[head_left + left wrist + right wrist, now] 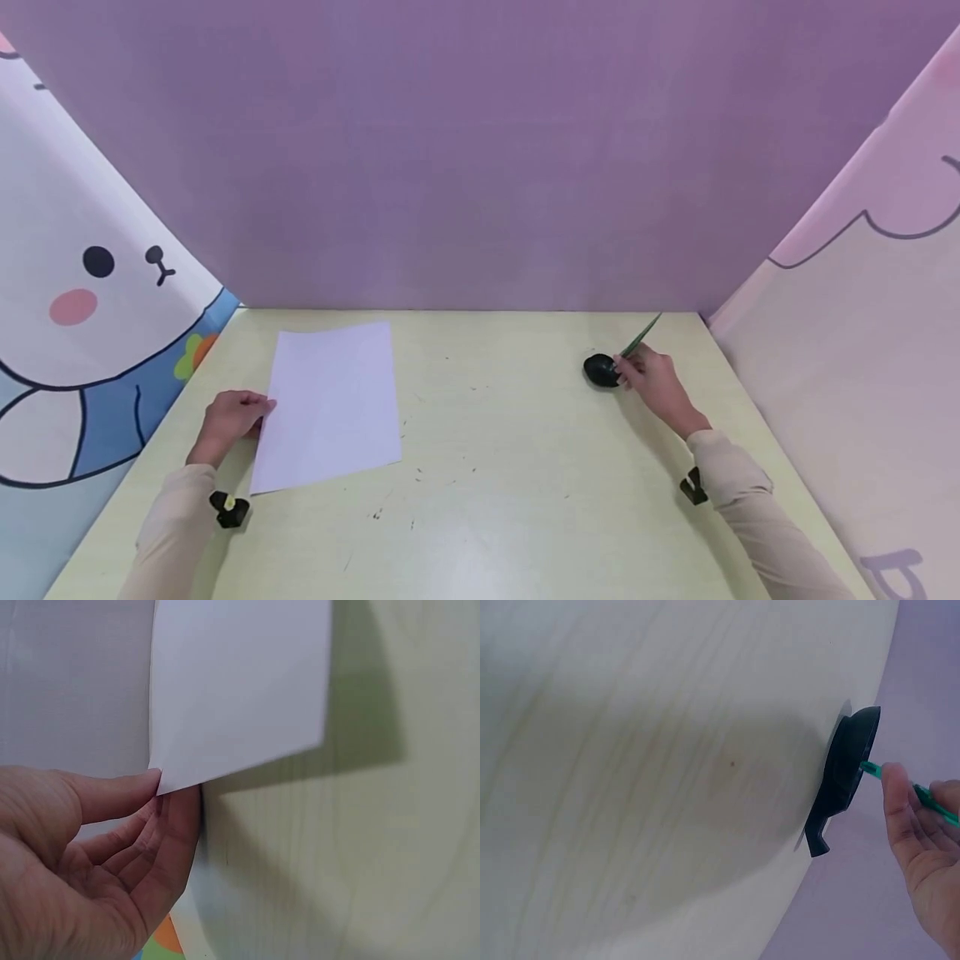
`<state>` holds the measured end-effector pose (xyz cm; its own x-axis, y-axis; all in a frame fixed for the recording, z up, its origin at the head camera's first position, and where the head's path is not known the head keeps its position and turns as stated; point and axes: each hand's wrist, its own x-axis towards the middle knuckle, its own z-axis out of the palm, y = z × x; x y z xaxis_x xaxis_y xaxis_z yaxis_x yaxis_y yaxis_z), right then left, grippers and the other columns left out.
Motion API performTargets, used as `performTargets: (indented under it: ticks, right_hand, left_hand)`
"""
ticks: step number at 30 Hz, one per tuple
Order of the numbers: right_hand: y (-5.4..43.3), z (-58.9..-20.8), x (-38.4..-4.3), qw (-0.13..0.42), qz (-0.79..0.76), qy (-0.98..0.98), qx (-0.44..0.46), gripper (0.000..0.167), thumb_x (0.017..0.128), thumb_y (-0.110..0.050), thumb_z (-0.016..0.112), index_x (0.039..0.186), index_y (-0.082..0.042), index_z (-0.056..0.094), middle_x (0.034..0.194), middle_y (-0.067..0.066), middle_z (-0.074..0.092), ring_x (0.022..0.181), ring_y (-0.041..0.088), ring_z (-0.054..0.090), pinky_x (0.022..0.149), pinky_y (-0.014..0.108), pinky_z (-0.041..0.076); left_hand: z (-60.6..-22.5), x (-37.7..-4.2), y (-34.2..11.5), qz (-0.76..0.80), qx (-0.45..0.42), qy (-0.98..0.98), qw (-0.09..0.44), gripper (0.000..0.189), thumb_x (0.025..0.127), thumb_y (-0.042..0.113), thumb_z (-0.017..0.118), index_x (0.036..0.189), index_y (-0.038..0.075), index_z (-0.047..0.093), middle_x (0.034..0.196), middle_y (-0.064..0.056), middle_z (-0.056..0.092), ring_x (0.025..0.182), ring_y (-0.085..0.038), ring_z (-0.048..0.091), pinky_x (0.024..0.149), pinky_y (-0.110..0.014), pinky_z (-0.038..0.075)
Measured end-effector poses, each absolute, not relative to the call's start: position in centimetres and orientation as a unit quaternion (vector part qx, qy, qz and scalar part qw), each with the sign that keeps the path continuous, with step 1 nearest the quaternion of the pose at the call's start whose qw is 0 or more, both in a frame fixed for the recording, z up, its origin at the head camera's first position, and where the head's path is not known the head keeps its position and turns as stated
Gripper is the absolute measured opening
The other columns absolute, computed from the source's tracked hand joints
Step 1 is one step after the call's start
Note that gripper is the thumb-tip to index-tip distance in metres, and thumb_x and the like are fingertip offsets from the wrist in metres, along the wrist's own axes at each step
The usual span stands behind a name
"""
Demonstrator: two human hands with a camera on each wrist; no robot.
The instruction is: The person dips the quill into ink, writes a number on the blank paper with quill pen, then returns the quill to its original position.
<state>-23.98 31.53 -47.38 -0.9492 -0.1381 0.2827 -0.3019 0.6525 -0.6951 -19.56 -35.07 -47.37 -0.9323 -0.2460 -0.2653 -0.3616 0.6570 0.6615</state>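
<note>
Left hand pinching a white rectangular paper sheet partly raised off the pale wood-grain tabletop, my right hand gripping a slim green pen at a glossy black oval stand, I seem mid-pickup; next probably calls for drawing the pen clear.

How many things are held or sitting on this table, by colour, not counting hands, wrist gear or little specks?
White: 1, the sheet of paper
Black: 1, the small dish
Green: 1, the slim stick
Total: 3
</note>
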Motion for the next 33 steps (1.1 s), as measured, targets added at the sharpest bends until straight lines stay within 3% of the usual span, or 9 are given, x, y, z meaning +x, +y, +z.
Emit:
performTargets:
  ticks: [8,20,33]
  right_hand:
    - [31.28,-47.33,-24.23,0.095,0.395,-0.907,0.108,0.016,0.105,-0.006,0.062,0.106,0.010,0.065,0.089,0.023,0.074,0.071,0.030,0.073,0.065,0.045,0.063]
    - [31.17,-47.54,-24.49,0.082,0.398,-0.908,0.107,0.016,0.105,-0.005,0.062,0.106,0.010,0.065,0.089,0.024,0.074,0.071,0.028,0.073,0.060,0.026,0.060]
    - [31.26,-47.76,-24.26,0.065,0.396,-0.910,0.101,0.017,0.106,-0.006,0.062,0.107,0.010,0.064,0.091,0.025,0.074,0.074,0.032,0.073,0.061,0.027,0.060]
  left_hand:
    - [-47.76,-19.64,-35.23,0.390,-0.168,0.902,0.071,0.042,0.106,0.018,0.059,0.127,-0.019,0.058,0.100,-0.025,0.070,0.077,-0.019,0.067,0.064,-0.028,0.058]
    - [-47.82,-19.50,-35.18,0.398,-0.172,0.899,0.069,0.042,0.106,0.018,0.059,0.127,-0.019,0.058,0.100,-0.024,0.070,0.076,-0.017,0.067,0.064,-0.027,0.059]
    - [-47.82,-19.42,-35.14,0.411,-0.170,0.892,0.078,0.044,0.106,0.019,0.060,0.128,-0.019,0.058,0.098,-0.022,0.071,0.074,-0.015,0.067,0.064,-0.028,0.059]
